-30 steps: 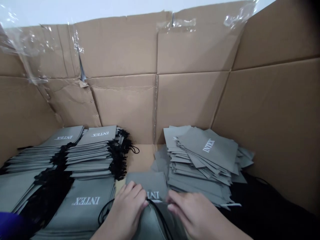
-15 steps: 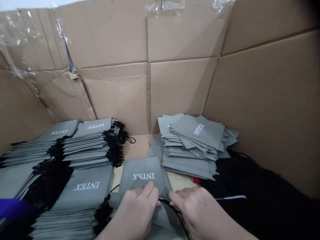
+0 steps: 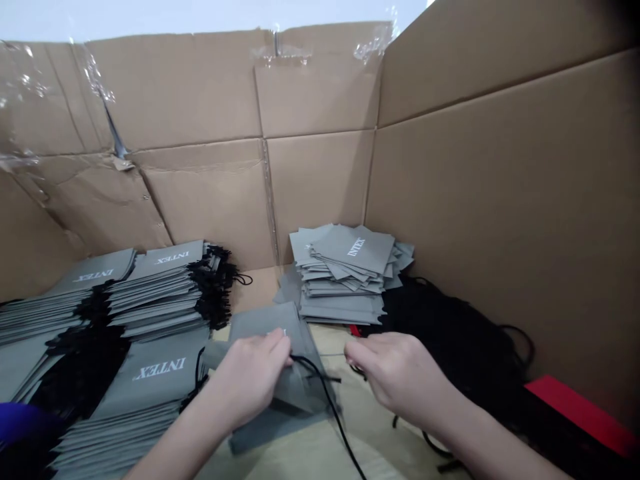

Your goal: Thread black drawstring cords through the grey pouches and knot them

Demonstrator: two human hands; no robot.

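Note:
My left hand (image 3: 257, 377) is closed on a grey fabric drawstring pouch (image 3: 300, 390), pinching it near its upper edge. From those fingers a black cord (image 3: 333, 407) trails down to the right, and a shorter cord end sticks out beside the pouch. Another grey pouch lies under it. My right hand (image 3: 397, 367) is raised to the right, apart from the pouch, its fingers pinched together. A bit of black cord (image 3: 358, 371) shows under its fingertips, and further black cord hangs below the wrist. The palm side of that hand is hidden.
Neat stacks of grey INTEX pouches (image 3: 155, 290) with black cords fill the left. A looser pouch stack (image 3: 345, 300) stands at the back. A heap of black cords (image 3: 435, 320) and a red piece (image 3: 583, 410) lie right. Cardboard walls (image 3: 320, 167) enclose the surface.
My hands have moved apart, the right one away from the pouch and the left slightly left. More black cord now hangs out by the left hand. The view has turned to the right.

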